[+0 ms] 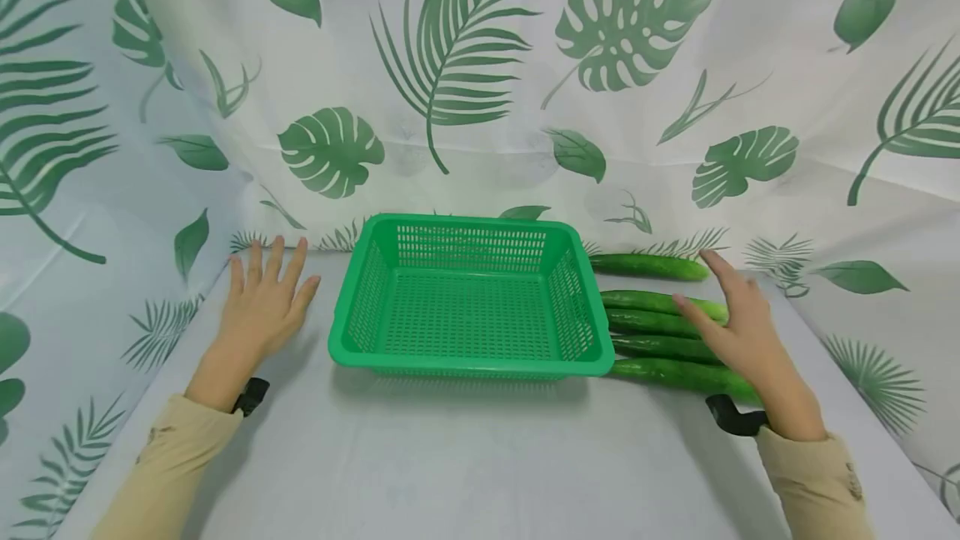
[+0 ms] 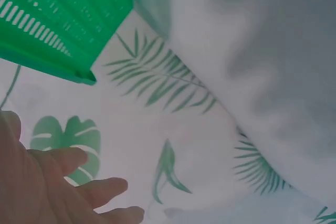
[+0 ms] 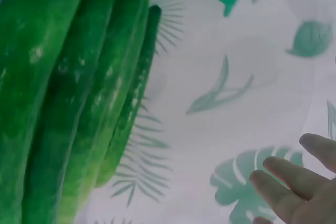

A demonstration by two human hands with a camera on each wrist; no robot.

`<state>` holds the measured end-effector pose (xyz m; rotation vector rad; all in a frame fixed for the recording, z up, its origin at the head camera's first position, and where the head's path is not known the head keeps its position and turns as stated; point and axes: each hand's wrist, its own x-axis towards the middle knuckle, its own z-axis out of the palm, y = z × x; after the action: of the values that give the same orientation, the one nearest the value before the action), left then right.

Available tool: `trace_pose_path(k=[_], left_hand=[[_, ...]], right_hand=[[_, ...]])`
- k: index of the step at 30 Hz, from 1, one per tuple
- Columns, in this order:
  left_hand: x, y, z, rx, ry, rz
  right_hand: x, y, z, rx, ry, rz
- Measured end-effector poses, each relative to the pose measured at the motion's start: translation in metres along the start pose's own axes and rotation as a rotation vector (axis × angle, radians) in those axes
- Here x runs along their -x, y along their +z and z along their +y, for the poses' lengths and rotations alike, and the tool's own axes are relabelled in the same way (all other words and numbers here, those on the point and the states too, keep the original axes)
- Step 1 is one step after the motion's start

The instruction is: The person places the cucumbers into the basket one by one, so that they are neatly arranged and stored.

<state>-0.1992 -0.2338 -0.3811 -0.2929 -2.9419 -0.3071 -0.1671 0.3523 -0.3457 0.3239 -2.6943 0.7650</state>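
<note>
A green plastic basket (image 1: 471,367) with slotted walls stands on the table, and nothing lies in it. To its right lie several long green cucumbers (image 1: 660,347), side by side, their left ends partly hidden by the basket; one cucumber (image 1: 648,266) lies apart at the back. My left hand (image 1: 262,302) is spread with straight fingers, left of the basket and apart from it. Over the right ends of the cucumbers hovers my right hand (image 1: 742,323), thumb and fingers apart, holding nothing. In the right wrist view the cucumbers (image 3: 68,87) fill the left side, away from the fingers.
A white table (image 1: 480,465) carries everything. White cloth (image 1: 480,182) with green leaf prints hangs behind and along both sides. Each wrist wears a black camera mount, one at the left wrist (image 1: 251,397) and one at the right (image 1: 735,417).
</note>
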Motion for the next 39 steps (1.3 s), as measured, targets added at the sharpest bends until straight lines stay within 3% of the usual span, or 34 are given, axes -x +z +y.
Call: trace_pose_path(k=[7, 12, 18, 23, 27, 32, 39], left_hand=[[0.001, -0.003, 0.024, 0.093, 0.029, -0.042], [-0.001, -0.001, 0.037, 0.134, 0.06, -0.069], [-0.007, 0.006, 0.05, 0.214, 0.099, -0.113], [-0.013, 0.009, 0.055, 0.233, 0.137, -0.176], [-0.015, 0.01, 0.055, 0.257, 0.157, -0.213], [-0.014, 0.013, 0.052, 0.274, 0.164, -0.212], [-0.014, 0.015, 0.053, 0.268, 0.17, -0.205]], right_hand=[[0.018, -0.019, 0.031, -0.173, 0.173, 0.117], [0.035, -0.026, 0.072, -0.323, 0.251, 0.099], [0.056, -0.029, 0.123, -0.426, 0.311, -0.055], [0.069, -0.029, 0.155, -0.435, 0.417, -0.271], [0.076, -0.025, 0.166, -0.42, 0.396, -0.43], [0.08, -0.019, 0.169, -0.395, 0.304, -0.481], [0.081, -0.014, 0.167, -0.323, 0.395, -0.46]])
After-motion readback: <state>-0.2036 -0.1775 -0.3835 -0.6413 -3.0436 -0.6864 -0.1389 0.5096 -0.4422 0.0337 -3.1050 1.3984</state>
